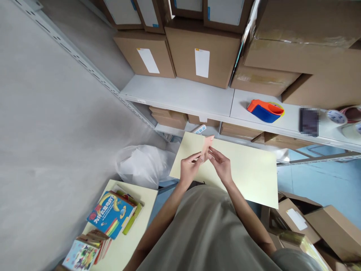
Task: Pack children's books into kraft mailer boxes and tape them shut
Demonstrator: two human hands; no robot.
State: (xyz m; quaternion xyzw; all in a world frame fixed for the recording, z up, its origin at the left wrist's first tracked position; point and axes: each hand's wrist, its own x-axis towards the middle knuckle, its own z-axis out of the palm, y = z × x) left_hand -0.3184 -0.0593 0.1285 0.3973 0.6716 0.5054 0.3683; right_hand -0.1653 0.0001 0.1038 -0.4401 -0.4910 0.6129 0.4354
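A small pink piece of paper (pixel 208 143), seemingly folded, is held up between both hands over a pale yellow tabletop (pixel 248 169). My left hand (pixel 190 167) pinches its lower left side with thumb and fingers. From the other side, my right hand (pixel 220 163) grips its right edge near the bottom. The fingertips of the two hands almost meet at the paper's lower end. Whatever is printed on the paper is too small to make out.
Ahead, a grey shelf (pixel 180 90) carries cardboard boxes (pixel 203 52), an orange and blue tape dispenser (pixel 265 111) and tape rolls (pixel 335 117). Books (pixel 113 212) lie on a side table (pixel 132 226) at left, near a white plastic bag (pixel 143 165). Open cartons (pixel 332 229) stand at right.
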